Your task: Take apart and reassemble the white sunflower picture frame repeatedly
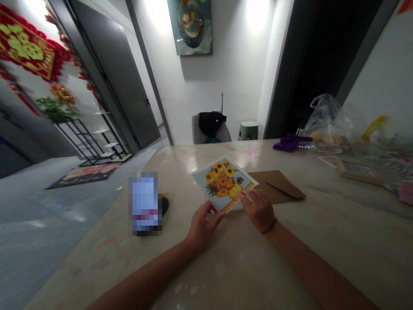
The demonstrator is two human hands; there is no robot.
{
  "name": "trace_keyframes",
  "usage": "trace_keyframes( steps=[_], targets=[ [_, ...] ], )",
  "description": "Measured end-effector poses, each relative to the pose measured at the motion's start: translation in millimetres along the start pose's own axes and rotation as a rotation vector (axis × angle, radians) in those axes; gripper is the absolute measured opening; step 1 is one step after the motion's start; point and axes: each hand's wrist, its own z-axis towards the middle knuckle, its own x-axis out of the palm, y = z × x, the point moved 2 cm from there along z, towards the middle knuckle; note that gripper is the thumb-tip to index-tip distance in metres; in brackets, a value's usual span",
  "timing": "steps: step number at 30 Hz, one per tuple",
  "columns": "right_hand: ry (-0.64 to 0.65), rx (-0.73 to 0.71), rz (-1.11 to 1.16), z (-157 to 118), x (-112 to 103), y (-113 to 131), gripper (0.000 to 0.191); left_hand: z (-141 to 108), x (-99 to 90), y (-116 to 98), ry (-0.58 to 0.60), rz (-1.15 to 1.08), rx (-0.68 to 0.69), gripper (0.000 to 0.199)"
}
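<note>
A square sunflower picture (222, 181) with a pale border is tilted above the table, one corner toward me. My left hand (203, 221) pinches its near corner between thumb and fingers. Bent fingers of my right hand (259, 209) rest at the picture's right lower edge, close to the yellow vase; the thumb is hidden. A dark band circles the right wrist. Behind that hand a brown paper envelope (280, 185) lies on the table, its flap toward the right. Something white shows under the picture beside the envelope.
A blurred-out phone (145, 202) stands on the left of the table (219, 271), with a dark round object behind it. On the right are a purple cloth (290, 142), a wooden frame (359, 171) and clear plastic bags (329, 120). A chair (195, 129) stands beyond the far edge.
</note>
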Motion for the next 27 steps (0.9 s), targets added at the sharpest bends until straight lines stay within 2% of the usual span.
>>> trace_keyframes(
  steps=[4,7,10,13,15,18,21,24,27],
  targets=[
    [-0.130,0.227,0.280,5,-8,-7,0.024,0,2.6,1,0.072,-0.002,0.077,0.024],
    [-0.236,0.550,0.721,10,-1,-8,0.015,4,1.3,0,0.055,-0.019,0.036,0.020],
    [-0.217,0.880,1.177,10,14,-4,0.021,8,-1.7,-1,0.031,-0.045,-0.028,0.024],
    [-0.101,1.040,1.425,6,25,7,0.030,9,-2.9,1,0.032,-0.037,-0.076,0.029],
    [-0.015,1.062,1.479,3,28,13,0.033,9,-2.4,5,0.006,-0.031,-0.108,0.032],
    [0.056,1.009,1.423,2,28,14,0.033,9,-1.3,14,-0.074,-0.015,-0.168,0.035],
    [-0.018,0.994,1.266,4,24,2,0.034,11,-1.1,22,-0.120,0.014,-0.205,0.035],
    [-0.089,0.967,1.115,5,19,-16,0.034,13,-2.7,25,-0.115,0.029,-0.201,0.035],
    [-0.020,0.781,0.956,5,15,-22,0.029,18,-8.7,25,-0.152,0.077,-0.189,0.036]
  ],
)
